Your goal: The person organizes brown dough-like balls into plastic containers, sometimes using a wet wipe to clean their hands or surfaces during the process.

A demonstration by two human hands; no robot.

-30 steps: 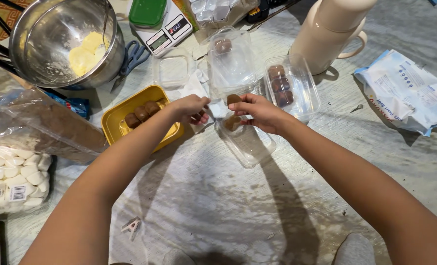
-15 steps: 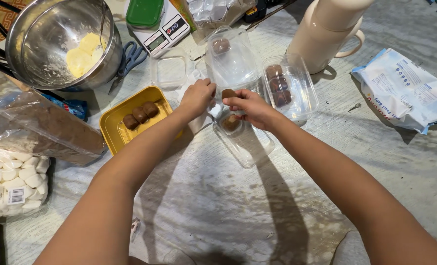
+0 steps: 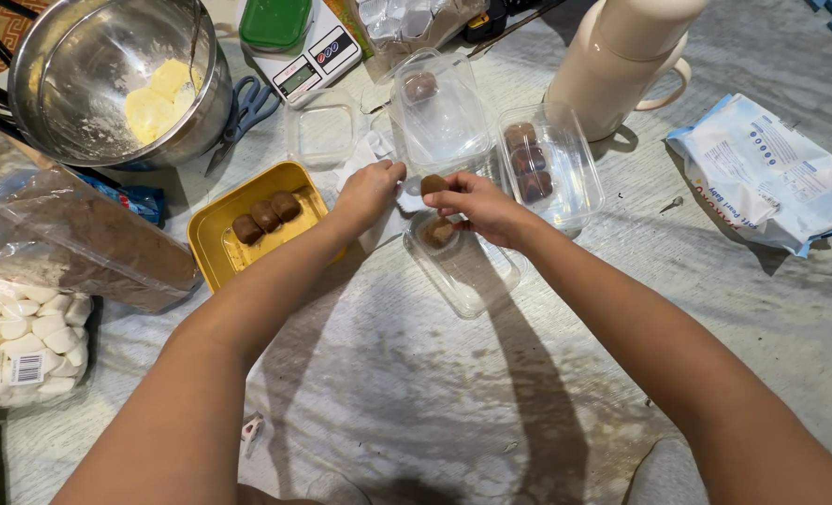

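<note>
Since the earlier frame, our left hand (image 3: pixel 367 194) has shifted slightly left, its fingers curled on white paper (image 3: pixel 406 198). Our right hand (image 3: pixel 479 204) pinches a brown sweet (image 3: pixel 433 184) above a clear plastic container (image 3: pixel 463 266) holding one more sweet. Left of the hands, a yellow tray (image 3: pixel 212 234) on the surface (image 3: pixel 416 393) carries three sweets.

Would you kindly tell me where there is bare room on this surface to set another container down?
Bare floor lies between the forearms, below the open clear container, and between the cream jug and the wipes pack. It is crowded around the yellow tray, steel bowl and scale.
</note>
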